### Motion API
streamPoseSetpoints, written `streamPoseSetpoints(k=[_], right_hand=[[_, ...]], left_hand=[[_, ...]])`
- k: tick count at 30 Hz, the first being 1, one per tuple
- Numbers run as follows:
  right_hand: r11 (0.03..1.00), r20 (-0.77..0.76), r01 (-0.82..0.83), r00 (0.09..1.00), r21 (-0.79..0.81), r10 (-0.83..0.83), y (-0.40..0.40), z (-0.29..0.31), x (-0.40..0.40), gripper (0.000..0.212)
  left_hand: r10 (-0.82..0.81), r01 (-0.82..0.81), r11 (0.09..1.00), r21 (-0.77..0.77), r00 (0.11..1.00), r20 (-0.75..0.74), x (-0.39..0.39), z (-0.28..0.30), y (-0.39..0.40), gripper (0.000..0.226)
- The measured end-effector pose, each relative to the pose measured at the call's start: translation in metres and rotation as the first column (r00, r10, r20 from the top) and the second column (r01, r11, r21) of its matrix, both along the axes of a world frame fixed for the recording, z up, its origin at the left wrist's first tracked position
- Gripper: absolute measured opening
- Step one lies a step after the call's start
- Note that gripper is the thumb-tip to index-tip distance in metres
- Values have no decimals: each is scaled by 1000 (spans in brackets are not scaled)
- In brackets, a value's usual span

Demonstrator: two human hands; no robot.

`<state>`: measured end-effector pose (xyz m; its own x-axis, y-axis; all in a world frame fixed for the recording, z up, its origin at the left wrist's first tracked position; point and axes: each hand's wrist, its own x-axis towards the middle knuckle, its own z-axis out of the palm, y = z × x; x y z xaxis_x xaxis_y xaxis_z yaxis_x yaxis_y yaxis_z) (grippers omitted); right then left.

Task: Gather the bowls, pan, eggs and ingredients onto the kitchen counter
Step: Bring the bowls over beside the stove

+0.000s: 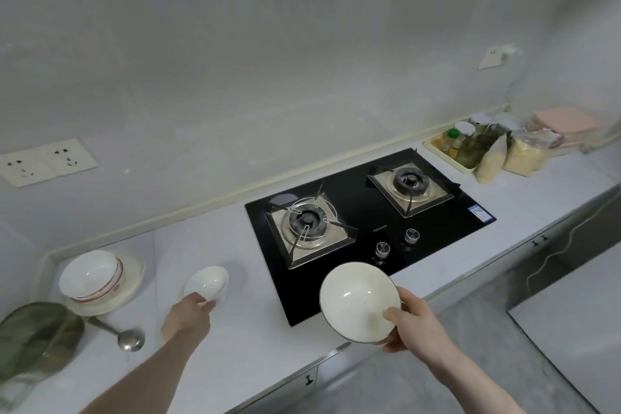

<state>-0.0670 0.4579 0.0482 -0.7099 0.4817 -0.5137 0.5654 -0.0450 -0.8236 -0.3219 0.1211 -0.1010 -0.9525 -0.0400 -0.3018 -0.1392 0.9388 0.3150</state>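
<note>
From the head camera we see both forearms only in part, because the lower edge cuts them off. Our left hand (188,312) holds the near rim of a small white bowl (207,282) that is tilted on the white counter (235,346), left of the stove; the fingertips are hidden behind the bowl, so we cannot tell how far they curl. Our right hand (411,323) grips a larger white bowl (359,301) with the thumb inside the rim and the other fingers under it, mostly hidden. This bowl is held in the air over the front edge of the counter, just before the black gas stove (369,228), and it covers the near corner of the stove. At far left a stack of bowls (90,274) stands on a plate (129,282), and a metal ladle (129,338) lies near it, its handle partly under the plate. A green thing (37,339) at the left edge is blurred and cut off; we cannot say what it is. At far right a tray of jars (467,144), two bags of pale grains (514,155) and a pink cloth (564,121) are small and unclear.
</note>
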Motion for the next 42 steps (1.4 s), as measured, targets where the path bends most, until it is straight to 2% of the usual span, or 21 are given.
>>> streamPoseSetpoints(k=[3,11,16,21,32,42], right_hand=[[1000,-9,10,1000,-30,-10,10,-4,6,40],[997,-37,-17,999,-81,14,71,2,34,35],[997,-60,5,998,-74,-9,142,14,63,37],[997,-88,61,994,-53,-66,224,20,99,42],[972,-126,232,964,-22,-233,370,34,165,39],[943,-154,332,930,-38,-334,479,21,139,36]], left_hand=[[-22,24,999,39,999,-50,19,14,13,20],[-85,138,952,274,976,-199,97,77,98,15],[-160,246,914,322,949,-272,133,117,191,10],[-235,359,859,364,910,-342,159,133,290,8],[-426,544,757,361,831,-358,197,149,476,11],[-551,646,701,301,759,-348,158,154,612,11]])
